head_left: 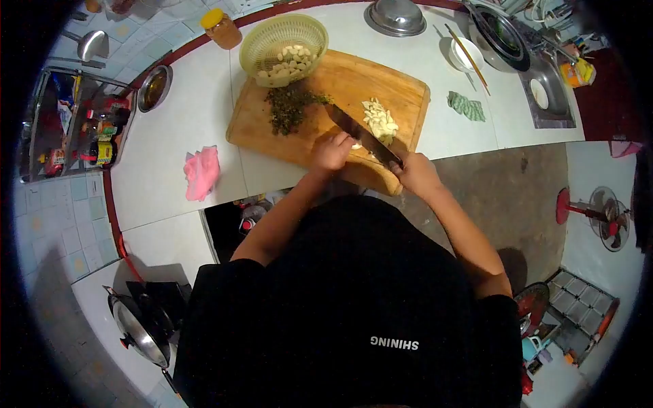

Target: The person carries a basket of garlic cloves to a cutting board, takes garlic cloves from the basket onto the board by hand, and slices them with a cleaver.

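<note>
My right hand (418, 175) is closed around the handle of a kitchen knife (360, 133), whose dark, wide blade slants to the upper left over the wooden cutting board (272, 145). Just left of the blade, the curled fingers of my left hand (332, 151) press on a small pale piece that looks like a garlic clove (356, 145). Beyond the blade lies a pile of sliced garlic (379, 121). Chopped dark green herbs (288, 109) are heaped at the board's left. A yellow plastic basket (316, 34) with several whole cloves rests partly on the board's far left corner.
A pink cloth (202, 174) lies left of the board, a green cloth (466, 107) to the right. Behind are a yellow-lidded jar (221, 30), a metal bowl (396, 17), and chopsticks (469, 58) across a white bowl. The sink (552, 102) is far right; a wok (139, 330) stands lower left.
</note>
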Demonstrator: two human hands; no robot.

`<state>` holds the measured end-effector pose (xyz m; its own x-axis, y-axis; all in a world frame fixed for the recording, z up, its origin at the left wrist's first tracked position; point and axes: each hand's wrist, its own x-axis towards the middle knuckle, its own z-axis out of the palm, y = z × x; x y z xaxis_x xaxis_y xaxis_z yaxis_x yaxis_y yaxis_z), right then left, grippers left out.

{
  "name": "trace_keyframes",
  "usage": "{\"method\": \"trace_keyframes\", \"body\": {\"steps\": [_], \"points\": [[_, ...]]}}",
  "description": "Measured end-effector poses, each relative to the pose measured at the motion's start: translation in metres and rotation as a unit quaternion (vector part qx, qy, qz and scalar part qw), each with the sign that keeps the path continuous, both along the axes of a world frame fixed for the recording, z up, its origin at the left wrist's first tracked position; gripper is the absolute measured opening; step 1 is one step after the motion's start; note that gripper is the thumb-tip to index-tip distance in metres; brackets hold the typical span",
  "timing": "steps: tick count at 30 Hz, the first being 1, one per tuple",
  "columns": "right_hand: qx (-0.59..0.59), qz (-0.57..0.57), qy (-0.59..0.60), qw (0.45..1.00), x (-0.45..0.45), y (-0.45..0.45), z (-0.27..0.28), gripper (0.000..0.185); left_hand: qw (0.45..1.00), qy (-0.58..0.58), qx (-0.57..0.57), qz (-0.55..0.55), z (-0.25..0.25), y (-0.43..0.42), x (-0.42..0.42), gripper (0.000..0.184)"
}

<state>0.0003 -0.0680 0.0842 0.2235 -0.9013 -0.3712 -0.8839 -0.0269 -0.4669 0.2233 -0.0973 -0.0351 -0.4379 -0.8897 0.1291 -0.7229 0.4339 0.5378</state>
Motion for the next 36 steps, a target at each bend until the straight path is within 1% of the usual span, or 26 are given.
{"method": "trace_keyframes", "body": {"steps": [3,5,7,10,12,14,15,16,18,19,21,22,25,28,31,33,35,36], "points": [[-0.012,0.008,0.033,0.999,0.005,0.002,-0.023,0.028,1.000,-0.016,0.018,0.011,-0.004,0.001,-0.002,0.022],[-0.003,-0.013,0.021,1.000,0.010,-0.001,-0.034,0.027,1.000,-0.025,0.012,0.006,-0.004,-0.002,-0.003,0.022],[0.000,-0.017,0.014,1.000,0.011,-0.004,-0.030,0.027,0.999,-0.034,-0.005,-0.010,-0.005,-0.004,0.000,0.023],[-0.002,0.001,0.010,1.000,0.005,-0.006,-0.021,0.028,1.000,-0.007,-0.007,-0.005,-0.007,-0.001,0.001,0.023],[0.000,0.014,0.005,1.000,0.003,-0.004,-0.021,0.028,0.986,0.057,0.148,0.043,-0.003,-0.002,-0.002,0.023],[0.005,-0.001,0.029,1.000,0.010,-0.004,-0.040,0.029,0.988,0.068,0.132,0.045,-0.006,0.000,-0.003,0.022],[0.005,-0.006,0.042,0.999,0.013,-0.007,-0.042,0.029,0.998,0.048,0.036,0.027,-0.011,0.001,-0.002,0.022],[-0.007,0.001,0.025,1.000,0.012,-0.009,-0.042,0.028,0.998,0.027,-0.060,0.009,-0.015,0.001,0.000,0.022],[-0.028,0.016,-0.009,0.999,0.011,-0.010,-0.034,0.026,0.997,0.008,-0.078,0.004,-0.019,-0.001,0.001,0.021],[-0.002,-0.002,-0.018,1.000,0.010,-0.010,-0.027,0.026,0.996,-0.001,-0.086,0.001,-0.018,-0.001,0.002,0.021],[0.054,-0.036,-0.034,0.997,0.006,-0.008,-0.012,0.027,0.991,0.017,-0.132,0.002,-0.012,0.001,0.002,0.020],[0.063,-0.033,-0.039,0.997,0.004,-0.008,-0.022,0.026,0.988,0.026,-0.153,0.001,-0.010,0.002,0.001,0.019],[0.036,-0.018,0.018,0.999,0.021,-0.010,-0.024,0.026,0.988,0.022,-0.151,0.009,-0.017,0.001,0.000,0.019],[0.022,-0.023,-0.032,0.999,0.019,-0.014,-0.027,0.028,0.996,-0.003,-0.092,0.003,-0.007,0.003,0.001,0.019],[0.070,-0.053,-0.037,0.995,0.006,-0.012,-0.018,0.029,0.993,0.007,-0.120,0.000,-0.004,0.002,0.002,0.019],[0.092,-0.056,-0.030,0.994,0.009,-0.012,-0.026,0.031,0.992,0.026,-0.123,0.005,-0.014,0.003,0.001,0.019],[0.060,-0.032,-0.020,0.997,0.019,-0.012,-0.030,0.030,0.992,0.039,-0.120,0.004,-0.024,0.002,0.001,0.020],[0.021,-0.041,-0.052,0.998,0.019,-0.011,-0.050,0.030,0.992,0.044,-0.115,0.003,-0.025,0.001,0.002,0.020]]}}
